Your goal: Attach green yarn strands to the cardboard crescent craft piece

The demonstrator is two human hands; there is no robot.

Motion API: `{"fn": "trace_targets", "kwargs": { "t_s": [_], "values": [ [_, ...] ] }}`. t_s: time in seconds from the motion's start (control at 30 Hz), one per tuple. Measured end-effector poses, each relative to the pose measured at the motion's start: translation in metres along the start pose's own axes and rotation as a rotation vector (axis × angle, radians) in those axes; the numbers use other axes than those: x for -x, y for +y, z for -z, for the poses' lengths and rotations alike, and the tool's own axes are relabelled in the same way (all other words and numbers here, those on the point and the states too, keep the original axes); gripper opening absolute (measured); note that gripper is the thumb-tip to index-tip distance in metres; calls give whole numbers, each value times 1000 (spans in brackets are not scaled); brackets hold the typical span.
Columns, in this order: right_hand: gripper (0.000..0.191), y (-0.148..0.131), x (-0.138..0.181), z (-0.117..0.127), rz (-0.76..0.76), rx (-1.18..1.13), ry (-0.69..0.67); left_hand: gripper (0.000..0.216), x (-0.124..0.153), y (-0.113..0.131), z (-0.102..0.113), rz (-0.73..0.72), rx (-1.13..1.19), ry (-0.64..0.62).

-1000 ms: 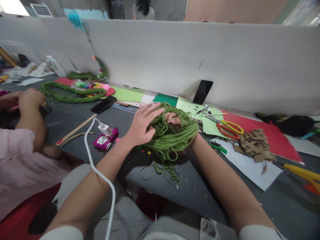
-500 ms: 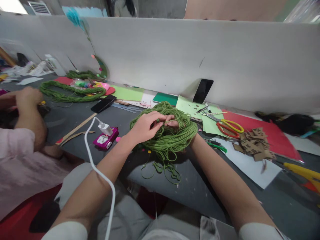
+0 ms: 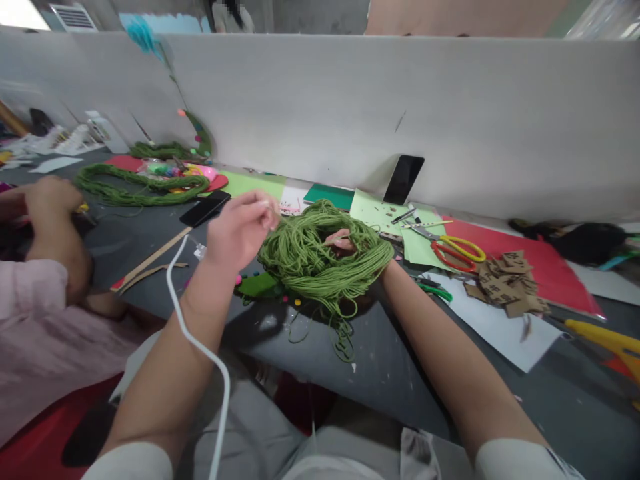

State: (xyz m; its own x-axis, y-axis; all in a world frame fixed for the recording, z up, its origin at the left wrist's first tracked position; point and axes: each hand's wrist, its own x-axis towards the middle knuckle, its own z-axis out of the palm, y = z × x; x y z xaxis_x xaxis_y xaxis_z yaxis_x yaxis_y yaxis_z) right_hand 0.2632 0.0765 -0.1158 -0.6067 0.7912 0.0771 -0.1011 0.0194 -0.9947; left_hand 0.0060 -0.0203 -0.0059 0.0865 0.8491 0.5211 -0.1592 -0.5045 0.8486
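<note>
A thick hank of green yarn (image 3: 345, 280) lies in loops on the dark table in front of me. My right hand (image 3: 343, 241) is inside the hank, with loops around the wrist and over most of the hand. Its visible fingertips are curled together on the yarn. Left of the hank, my left hand (image 3: 243, 227) is raised above the table with its fingers pinched. Whatever it pinches is too small or blurred to make out. Loose yarn ends (image 3: 344, 340) trail at the near table edge. A green leaf-like piece (image 3: 259, 285) lies below my left hand.
A white cable (image 3: 203, 343) crosses my left forearm. Scissors (image 3: 457, 250), cardboard scraps (image 3: 510, 283) and green-handled snips (image 3: 435, 289) lie right. A phone (image 3: 404, 179) leans on the partition; another phone (image 3: 205, 208) lies left. A co-worker's arm (image 3: 57, 233) is at far left, near another yarn hank (image 3: 137, 193).
My left hand has moved left and up, away from my right fingers and the hank. It now covers the purple device, and the leaf-like piece is exposed. My right hand stays in the hank.
</note>
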Motion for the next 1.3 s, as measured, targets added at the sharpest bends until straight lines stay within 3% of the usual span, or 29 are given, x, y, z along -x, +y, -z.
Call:
{"fn": "trace_targets", "kwargs": {
  "t_s": [0.13,0.3,0.5,0.6,0.67,0.73,0.77,0.8,0.9,0.97,1.03,1.13,1.2,1.3],
  "values": [
    [18,-1,4,12,-30,18,-30,38,-2,11,18,37,87,-62],
    [25,-7,15,24,-108,53,-101,48,-2,8,26,-48,-5,16],
    [30,-19,39,52,-264,195,-200,51,-5,7,27,-166,76,141],
    [22,-38,47,74,-345,322,-83,47,-6,9,28,-153,157,154],
    [16,-56,50,80,-369,509,114,47,-7,9,26,-120,180,132],
    [15,-75,50,71,-243,690,331,49,-7,8,20,-108,153,131],
    [17,-84,50,59,-112,720,392,51,-7,7,15,-112,126,140],
    [22,-92,50,43,11,698,366,52,-6,6,10,-116,94,150],
    [35,-104,49,-21,252,592,138,51,-2,3,-6,-84,-27,135],
    [42,-107,50,-59,296,564,-14,47,2,2,-13,-34,-98,61],
    [36,-110,54,-79,299,531,-196,45,5,0,-16,0,-152,-14],
    [25,-120,65,-76,228,367,-393,53,5,-5,-16,6,-197,11],
    [22,-131,74,-60,257,213,-358,61,2,-9,-15,9,-169,92],
    [20,-148,85,-34,477,36,-213,69,-5,-13,-10,66,-75,209]
  ]
}}
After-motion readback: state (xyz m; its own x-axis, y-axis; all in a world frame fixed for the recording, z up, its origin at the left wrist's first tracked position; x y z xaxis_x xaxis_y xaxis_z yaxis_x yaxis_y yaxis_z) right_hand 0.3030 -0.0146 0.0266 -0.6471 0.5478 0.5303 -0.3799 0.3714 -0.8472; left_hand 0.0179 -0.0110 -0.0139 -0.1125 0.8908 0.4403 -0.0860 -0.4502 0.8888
